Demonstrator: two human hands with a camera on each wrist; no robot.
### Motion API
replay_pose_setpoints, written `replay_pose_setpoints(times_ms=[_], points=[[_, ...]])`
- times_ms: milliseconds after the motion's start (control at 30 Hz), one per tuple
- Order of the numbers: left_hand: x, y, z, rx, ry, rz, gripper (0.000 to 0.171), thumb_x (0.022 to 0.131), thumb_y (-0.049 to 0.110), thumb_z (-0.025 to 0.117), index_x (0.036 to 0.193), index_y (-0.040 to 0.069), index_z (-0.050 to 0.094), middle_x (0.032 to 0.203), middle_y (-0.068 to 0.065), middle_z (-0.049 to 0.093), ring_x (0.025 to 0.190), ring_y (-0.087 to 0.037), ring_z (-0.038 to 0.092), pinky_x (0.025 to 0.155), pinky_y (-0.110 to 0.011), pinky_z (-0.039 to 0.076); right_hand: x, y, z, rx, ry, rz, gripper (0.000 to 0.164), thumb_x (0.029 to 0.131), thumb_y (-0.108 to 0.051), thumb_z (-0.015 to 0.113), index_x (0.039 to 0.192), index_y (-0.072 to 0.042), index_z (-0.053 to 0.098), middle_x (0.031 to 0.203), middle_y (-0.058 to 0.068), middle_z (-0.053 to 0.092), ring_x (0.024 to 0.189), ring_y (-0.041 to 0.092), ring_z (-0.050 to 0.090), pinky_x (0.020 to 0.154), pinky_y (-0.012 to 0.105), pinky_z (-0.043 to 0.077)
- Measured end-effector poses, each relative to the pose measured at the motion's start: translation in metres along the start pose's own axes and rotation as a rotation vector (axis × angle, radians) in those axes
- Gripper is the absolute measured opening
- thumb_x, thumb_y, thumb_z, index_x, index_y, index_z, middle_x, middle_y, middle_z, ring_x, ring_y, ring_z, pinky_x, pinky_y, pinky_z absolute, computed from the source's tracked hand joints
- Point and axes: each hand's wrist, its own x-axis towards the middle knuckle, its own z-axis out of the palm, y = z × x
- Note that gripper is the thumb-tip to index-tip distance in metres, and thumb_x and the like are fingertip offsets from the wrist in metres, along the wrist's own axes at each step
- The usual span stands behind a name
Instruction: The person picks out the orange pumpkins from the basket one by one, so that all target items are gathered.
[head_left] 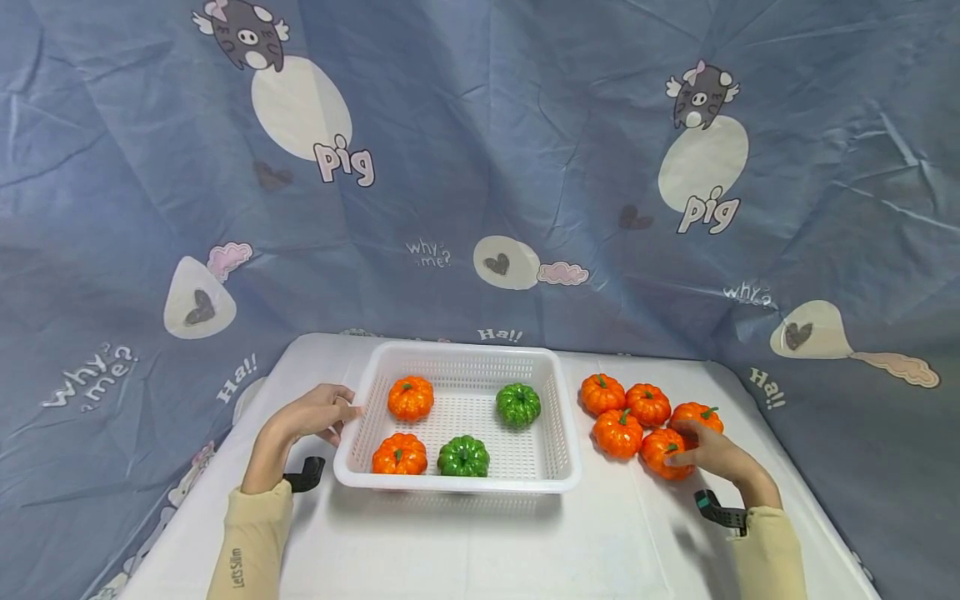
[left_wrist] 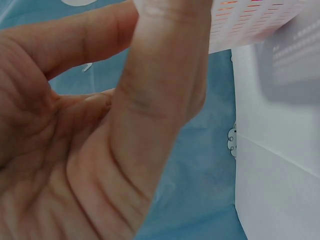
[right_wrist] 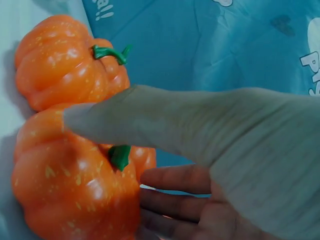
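My left hand [head_left: 318, 412] grips the left rim of a white plastic basket [head_left: 457, 482], thumb and fingers at its edge. In the left wrist view the thumb [left_wrist: 160, 65] covers much of the slotted basket wall [left_wrist: 240, 25]. Inside the basket sit two orange pumpkins [head_left: 411, 398] and two green pumpkins [head_left: 518, 406], well apart. To the right, my right hand [head_left: 712, 454] holds an orange pumpkin [right_wrist: 70, 185] at the near end of a cluster, thumb over its top and fingers along its side. Another orange pumpkin [right_wrist: 60, 65] sits right beside it.
More orange pumpkins [head_left: 617, 433] are grouped right of the basket on the white tabletop [head_left: 480, 550]. A blue printed cloth [head_left: 450, 183] hangs behind the table and down both sides. Both forearms wear cream sleeves and dark wrist cameras.
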Motion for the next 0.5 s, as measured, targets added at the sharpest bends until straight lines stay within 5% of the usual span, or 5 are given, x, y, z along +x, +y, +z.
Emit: replay_pose_setpoints(times_ms=[233, 500], points=[[0.001, 0.000, -0.001, 0.001, 0.004, -0.005, 0.050, 0.095, 0.016, 0.058, 0.129, -0.016, 0.042, 0.091, -0.015, 0.060, 0.070, -0.019, 0.057, 0.060, -0.033, 0.057, 0.000, -0.006, -0.004, 0.028, 0.052, -0.045, 0.075, 0.085, -0.022, 0.073, 0.137, 0.017, 0.036, 0.133, 0.035, 0.049, 0.122, 0.048, 0.048, 0.097, 0.052, 0.047], [0.002, -0.002, 0.000, -0.007, 0.010, 0.000, 0.048, 0.095, 0.016, 0.058, 0.129, -0.014, 0.044, 0.090, -0.014, 0.061, 0.068, -0.019, 0.057, 0.059, -0.033, 0.057, -0.003, -0.019, -0.007, 0.045, 0.081, -0.068, 0.077, 0.087, -0.026, 0.071, 0.141, 0.013, 0.033, 0.141, 0.034, 0.041, 0.131, 0.050, 0.039, 0.102, 0.057, 0.042]])
